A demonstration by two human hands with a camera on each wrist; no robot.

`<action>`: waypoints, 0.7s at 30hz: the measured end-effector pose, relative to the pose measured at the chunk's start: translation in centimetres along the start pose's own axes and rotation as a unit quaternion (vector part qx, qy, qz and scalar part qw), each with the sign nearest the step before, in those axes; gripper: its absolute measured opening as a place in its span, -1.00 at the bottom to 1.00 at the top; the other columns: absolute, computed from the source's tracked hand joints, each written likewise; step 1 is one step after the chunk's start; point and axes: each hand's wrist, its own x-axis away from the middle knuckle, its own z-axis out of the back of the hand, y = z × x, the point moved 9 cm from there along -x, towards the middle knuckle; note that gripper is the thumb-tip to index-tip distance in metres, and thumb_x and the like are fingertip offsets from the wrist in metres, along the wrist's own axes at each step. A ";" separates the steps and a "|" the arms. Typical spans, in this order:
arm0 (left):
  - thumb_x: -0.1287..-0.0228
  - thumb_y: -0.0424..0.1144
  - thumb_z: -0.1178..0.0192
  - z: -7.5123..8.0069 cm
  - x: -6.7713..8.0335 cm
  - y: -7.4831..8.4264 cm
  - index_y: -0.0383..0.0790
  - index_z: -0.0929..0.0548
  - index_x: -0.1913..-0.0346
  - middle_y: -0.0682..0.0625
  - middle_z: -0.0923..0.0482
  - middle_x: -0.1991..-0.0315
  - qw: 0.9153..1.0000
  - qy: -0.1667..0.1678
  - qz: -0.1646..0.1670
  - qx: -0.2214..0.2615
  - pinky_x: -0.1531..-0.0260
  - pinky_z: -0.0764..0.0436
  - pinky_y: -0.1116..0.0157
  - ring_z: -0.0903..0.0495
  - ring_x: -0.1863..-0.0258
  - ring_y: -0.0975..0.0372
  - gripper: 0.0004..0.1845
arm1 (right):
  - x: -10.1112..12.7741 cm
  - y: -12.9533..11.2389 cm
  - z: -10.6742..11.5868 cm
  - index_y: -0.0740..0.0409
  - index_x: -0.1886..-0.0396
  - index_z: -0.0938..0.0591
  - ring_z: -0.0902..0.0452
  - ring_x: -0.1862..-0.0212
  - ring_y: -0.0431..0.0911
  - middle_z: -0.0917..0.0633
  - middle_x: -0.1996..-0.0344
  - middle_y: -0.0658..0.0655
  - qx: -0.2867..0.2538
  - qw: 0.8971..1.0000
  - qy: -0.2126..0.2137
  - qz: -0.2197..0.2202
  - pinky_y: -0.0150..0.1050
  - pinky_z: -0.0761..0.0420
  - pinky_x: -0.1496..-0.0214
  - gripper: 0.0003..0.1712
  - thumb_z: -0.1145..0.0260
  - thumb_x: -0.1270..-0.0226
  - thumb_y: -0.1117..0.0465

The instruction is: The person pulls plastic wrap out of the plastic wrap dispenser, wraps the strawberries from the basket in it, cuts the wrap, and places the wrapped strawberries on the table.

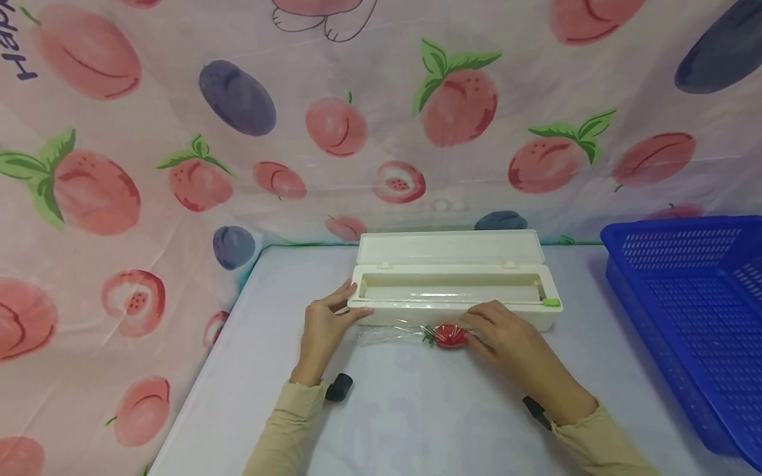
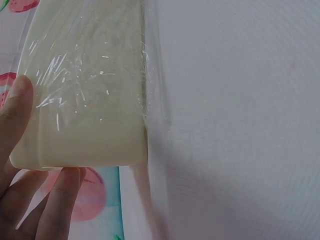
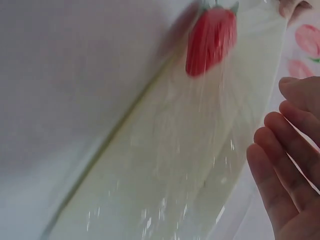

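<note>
A white cling film dispenser (image 1: 464, 270) lies across the table, its lid (image 1: 446, 249) raised, the film roll (image 1: 446, 292) showing inside. Clear film (image 1: 389, 334) hangs over its front edge and covers a red strawberry (image 1: 450, 336) with green leaves at the dispenser's front. My left hand (image 1: 324, 330) grips the dispenser's left end; in the left wrist view the thumb is on the film side and the fingers (image 2: 59, 200) touch the end wall. The right hand (image 1: 512, 337) is beside the strawberry, and the right wrist view shows its fingers (image 3: 277, 172) extended, holding nothing.
A blue perforated plastic basket (image 1: 661, 350) stands at the right side of the table. A green slider (image 1: 551, 302) sits at the dispenser's right end. Fruit-printed cloth (image 1: 268, 218) hangs behind and to the left of the white tabletop (image 1: 405, 423).
</note>
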 end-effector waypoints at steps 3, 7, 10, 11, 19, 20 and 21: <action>0.08 -0.23 -0.56 0.0 0.0 0.0 -0.25 -0.63 -0.18 0.04 -0.55 -0.25 1.000 0.001 -0.001 0.003 0.11 -0.68 0.40 -0.68 -0.05 0.15 -0.34 | -0.1 -0.4 -1.1 0.17 0.05 -0.71 -0.60 0.08 -0.07 -0.69 0.15 0.05 0.001 1.000 -0.019 -0.002 -0.13 -0.69 0.04 -0.58 -0.57 -0.03 0.30; 0.09 -0.24 -0.57 -0.1 0.0 0.0 -0.26 -0.63 -0.18 0.03 -0.55 -0.25 1.000 0.002 -0.003 0.006 0.11 -0.68 0.40 -0.69 -0.05 0.15 -0.34 | -0.1 -0.5 -2.4 0.17 0.02 -0.71 -0.63 0.03 -0.03 -0.71 0.09 0.08 0.008 0.999 -0.048 -0.019 -0.07 -0.67 -0.05 -0.55 -0.58 -0.04 0.26; 0.09 -0.23 -0.57 -0.1 0.0 0.0 -0.25 -0.63 -0.18 0.04 -0.55 -0.25 1.000 0.003 -0.004 0.005 0.11 -0.68 0.40 -0.69 -0.05 0.16 -0.33 | 0.0 -0.4 -3.2 0.18 -0.01 -0.71 -0.63 -0.02 0.00 -0.71 0.04 0.11 0.012 0.997 -0.068 -0.034 -0.04 -0.65 -0.11 -0.53 -0.58 -0.05 0.26; 0.09 -0.22 -0.57 -0.1 0.0 0.0 -0.25 -0.63 -0.18 0.05 -0.55 -0.25 1.000 0.003 -0.005 0.004 0.11 -0.68 0.40 -0.68 -0.05 0.16 -0.33 | 0.1 -0.4 -3.3 0.19 -0.01 -0.71 -0.63 -0.03 0.01 -0.71 0.04 0.12 0.013 0.997 -0.069 -0.034 -0.04 -0.65 -0.11 -0.53 -0.58 -0.05 0.26; 0.08 -0.21 -0.56 -0.1 0.0 0.0 -0.26 -0.63 -0.17 0.03 -0.56 -0.25 1.000 0.002 -0.002 0.008 0.10 -0.68 0.38 -0.68 -0.06 0.13 -0.34 | 0.3 -0.5 -3.7 0.24 0.01 -0.71 -0.63 -0.06 0.03 -0.72 0.03 0.14 0.010 0.998 -0.061 -0.030 -0.04 -0.65 -0.10 -0.50 -0.61 0.02 0.30; 0.08 -0.21 -0.57 -0.1 0.0 0.0 -0.26 -0.64 -0.17 0.03 -0.56 -0.24 1.000 0.002 -0.002 0.009 0.11 -0.68 0.38 -0.68 -0.05 0.13 -0.34 | 0.4 -0.5 -3.8 0.24 0.01 -0.71 -0.63 -0.06 0.03 -0.71 0.03 0.14 0.009 0.998 -0.060 -0.031 -0.05 -0.65 -0.11 -0.50 -0.61 0.02 0.31; 0.08 -0.21 -0.57 -0.1 0.0 0.0 -0.26 -0.64 -0.17 0.03 -0.56 -0.24 1.000 0.002 -0.002 0.009 0.11 -0.68 0.38 -0.68 -0.05 0.13 -0.34 | 0.4 -0.5 -3.9 0.24 0.01 -0.71 -0.62 -0.07 0.03 -0.71 0.02 0.14 0.008 0.998 -0.059 -0.031 -0.05 -0.65 -0.11 -0.50 -0.60 0.02 0.32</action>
